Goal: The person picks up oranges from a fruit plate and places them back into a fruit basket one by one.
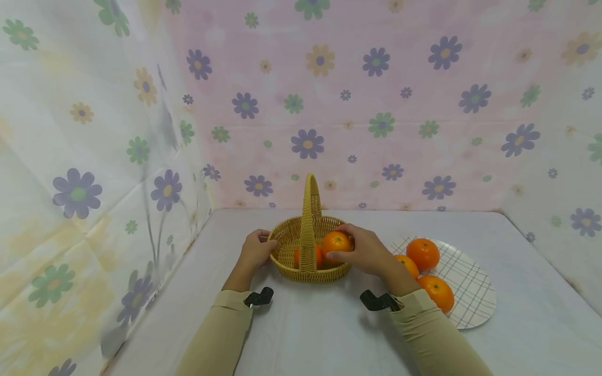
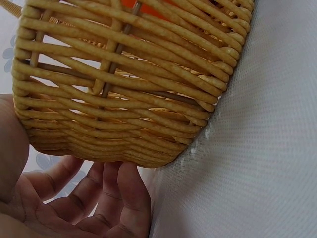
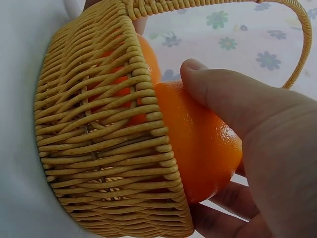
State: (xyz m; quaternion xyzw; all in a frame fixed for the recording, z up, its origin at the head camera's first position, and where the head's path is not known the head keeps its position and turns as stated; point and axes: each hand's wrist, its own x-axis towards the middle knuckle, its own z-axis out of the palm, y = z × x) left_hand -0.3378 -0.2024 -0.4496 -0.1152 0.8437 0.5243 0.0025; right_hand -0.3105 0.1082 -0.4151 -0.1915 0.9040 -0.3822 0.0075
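A wicker basket (image 1: 283, 267) with a tall arched handle stands on the table. My left hand (image 1: 256, 250) holds its left end, the thumb at the rim and the fingers against the outside of the weave (image 2: 124, 94). In my right hand (image 1: 371, 255) is an orange (image 1: 336, 242), held between thumb and fingers at the basket's right rim. The right wrist view shows this orange (image 3: 195, 144) partly below the rim, with the thumb on one side and fingers on the other. Another orange (image 1: 319, 256) lies inside the basket, partly hidden behind the handle.
On the right, an oval white plate (image 1: 477, 284) with a grid pattern bears several oranges (image 1: 423, 254), partly hidden by my right forearm. A white cloth covers the table (image 1: 305, 334). Flowered fabric walls (image 1: 352, 104) rise at the back and both sides.
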